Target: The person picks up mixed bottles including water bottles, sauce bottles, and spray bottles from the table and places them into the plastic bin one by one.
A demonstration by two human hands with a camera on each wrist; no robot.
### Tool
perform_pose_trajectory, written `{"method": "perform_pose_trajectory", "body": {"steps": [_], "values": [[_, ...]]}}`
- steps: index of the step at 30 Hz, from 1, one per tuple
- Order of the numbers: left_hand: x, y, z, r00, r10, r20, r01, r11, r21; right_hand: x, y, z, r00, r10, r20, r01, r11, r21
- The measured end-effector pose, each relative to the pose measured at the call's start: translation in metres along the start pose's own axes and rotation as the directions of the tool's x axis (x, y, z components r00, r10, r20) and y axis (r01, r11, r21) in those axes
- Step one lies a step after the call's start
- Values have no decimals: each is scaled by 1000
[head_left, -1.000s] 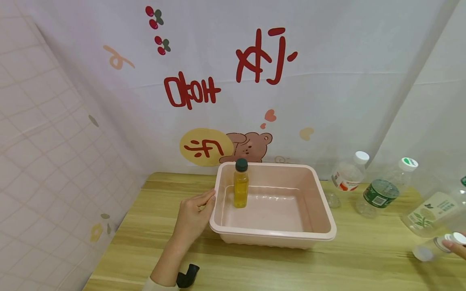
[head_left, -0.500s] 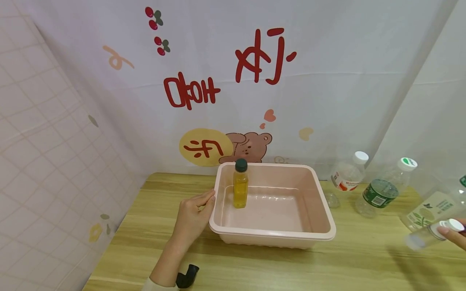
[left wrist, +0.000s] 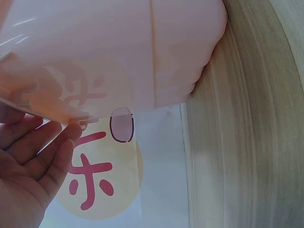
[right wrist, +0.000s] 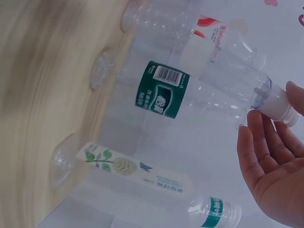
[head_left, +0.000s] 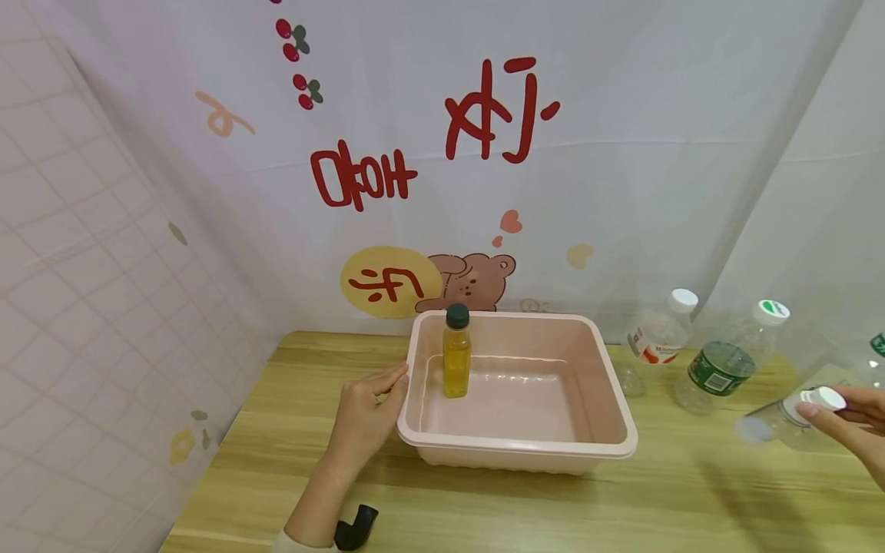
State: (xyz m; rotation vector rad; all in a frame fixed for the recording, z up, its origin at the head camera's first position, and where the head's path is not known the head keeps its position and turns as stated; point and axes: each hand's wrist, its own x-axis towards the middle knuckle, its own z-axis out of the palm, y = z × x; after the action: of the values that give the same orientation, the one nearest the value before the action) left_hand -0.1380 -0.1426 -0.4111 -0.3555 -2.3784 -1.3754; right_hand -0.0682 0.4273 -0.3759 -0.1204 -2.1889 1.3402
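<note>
Pinching the clear bottle (head_left: 780,418) near its white cap (head_left: 828,398), your right hand (head_left: 856,436) holds it lengthwise toward 8 o'clock, while your left hand (head_left: 369,412) grips the pink basin (head_left: 518,445) at 9 o'clock from it.

From the head we look forward and down over the whole tub (head_left: 518,445). Wrist views sit close, turned sideways: left shares the tub, seen from outside; right shares the standing bottles (right wrist: 161,90).
</note>
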Motion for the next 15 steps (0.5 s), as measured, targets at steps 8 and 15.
{"method": "perform_pose_trajectory", "body": {"steps": [8, 15], "values": [[0, 0, 1, 1000, 3, -2, -3, 1000, 1, 6, -18, 10, 999, -41, 26, 41, 999, 15], [-1, 1, 1, 1000, 6, -8, -6, 1000, -1, 14, -36, 17, 994, -92, 50, 93, 995, -21]]}}
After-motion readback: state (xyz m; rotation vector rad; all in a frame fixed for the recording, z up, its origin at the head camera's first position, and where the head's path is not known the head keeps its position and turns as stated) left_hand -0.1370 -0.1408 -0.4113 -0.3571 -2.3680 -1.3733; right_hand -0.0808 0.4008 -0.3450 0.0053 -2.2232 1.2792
